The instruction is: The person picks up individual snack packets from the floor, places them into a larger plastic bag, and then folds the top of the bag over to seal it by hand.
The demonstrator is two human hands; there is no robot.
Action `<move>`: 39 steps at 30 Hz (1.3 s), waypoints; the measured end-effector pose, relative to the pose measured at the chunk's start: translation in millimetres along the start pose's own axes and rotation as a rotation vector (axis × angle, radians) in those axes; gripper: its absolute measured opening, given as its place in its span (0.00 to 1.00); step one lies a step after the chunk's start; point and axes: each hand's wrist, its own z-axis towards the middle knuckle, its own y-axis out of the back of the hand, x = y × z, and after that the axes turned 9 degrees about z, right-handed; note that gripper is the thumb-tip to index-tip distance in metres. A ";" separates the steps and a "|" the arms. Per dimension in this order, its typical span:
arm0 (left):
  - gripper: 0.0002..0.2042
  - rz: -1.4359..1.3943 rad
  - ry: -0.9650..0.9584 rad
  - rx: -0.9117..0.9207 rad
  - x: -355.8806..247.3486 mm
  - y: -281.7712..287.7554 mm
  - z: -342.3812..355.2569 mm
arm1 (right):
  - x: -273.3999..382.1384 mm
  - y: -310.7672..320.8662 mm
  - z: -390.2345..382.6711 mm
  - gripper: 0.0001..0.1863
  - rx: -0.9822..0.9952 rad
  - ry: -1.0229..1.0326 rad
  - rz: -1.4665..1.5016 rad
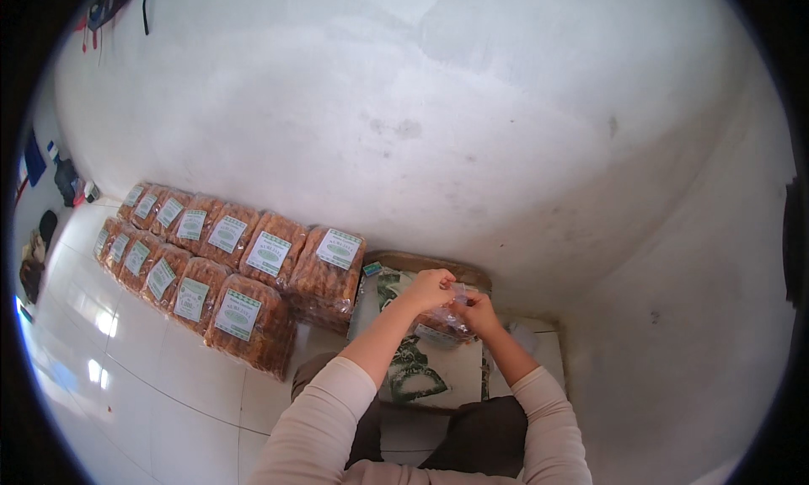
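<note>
A clear plastic bag of brown snacks [443,326] rests on a low table [459,375] with a green and white patterned top, in front of my knees. My left hand [431,289] is closed at the gathered mouth of the bag. Right beside it, my right hand [480,313] pinches the same loose plastic, fingers bent inward. The two hands almost touch. My left forearm hides part of the bag, and the fingertips are too small to make out exactly.
Two rows of stacked, labelled snack packs [238,313] stand on the white tiled floor [168,363] to the left, along the white wall [404,139]. A small green packet [372,268] lies at the table's far left corner. Crumpled clear plastic [522,337] sits right of the table.
</note>
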 end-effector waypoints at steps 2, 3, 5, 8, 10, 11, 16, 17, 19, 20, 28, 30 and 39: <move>0.19 -0.009 0.006 0.015 0.5 1.4 1.3 | 4.2 0.1 -3.5 0.11 0.008 0.024 -0.032; 0.19 -0.012 0.016 0.056 0.9 3.7 2.0 | 4.5 0.5 -4.6 0.11 0.012 0.036 -0.046; 0.18 -0.015 0.038 0.137 1.7 9.2 2.8 | 0.2 4.2 -2.3 0.10 0.019 0.016 -0.003; 0.15 -0.193 0.149 0.250 1.2 13.2 2.2 | -2.1 5.3 -1.0 0.10 0.021 0.014 0.040; 0.14 -0.183 0.109 0.217 5.7 12.5 0.6 | -1.1 3.5 1.0 0.09 0.031 0.004 0.072; 0.13 -0.181 0.085 0.205 4.1 11.7 0.0 | -1.2 5.9 1.1 0.08 0.034 -0.011 0.089; 0.10 -0.225 0.090 0.065 8.4 4.8 -2.4 | -0.4 4.4 5.3 0.10 0.021 0.198 0.076; 0.09 -0.257 0.095 0.024 7.5 4.0 -3.0 | 2.6 3.8 4.0 0.10 0.002 0.182 0.120; 0.07 -0.214 0.103 0.057 6.0 3.6 -3.2 | 6.7 4.2 1.7 0.11 -0.005 0.177 0.141; 0.05 -0.190 0.106 0.071 3.5 5.6 -3.9 | 9.3 4.2 1.5 0.11 0.009 0.193 0.118; 0.03 -0.113 -0.080 -0.031 11.2 -8.8 -3.3 | 16.1 15.0 7.4 0.10 -0.028 0.138 -0.089; 0.03 -0.084 -0.110 -0.049 8.6 -8.9 -4.4 | 24.8 11.7 4.1 0.09 -0.078 0.160 -0.160; 0.06 -0.130 -0.147 -0.102 2.2 -16.2 -6.7 | 17.9 15.8 2.1 0.06 -0.127 0.207 -0.076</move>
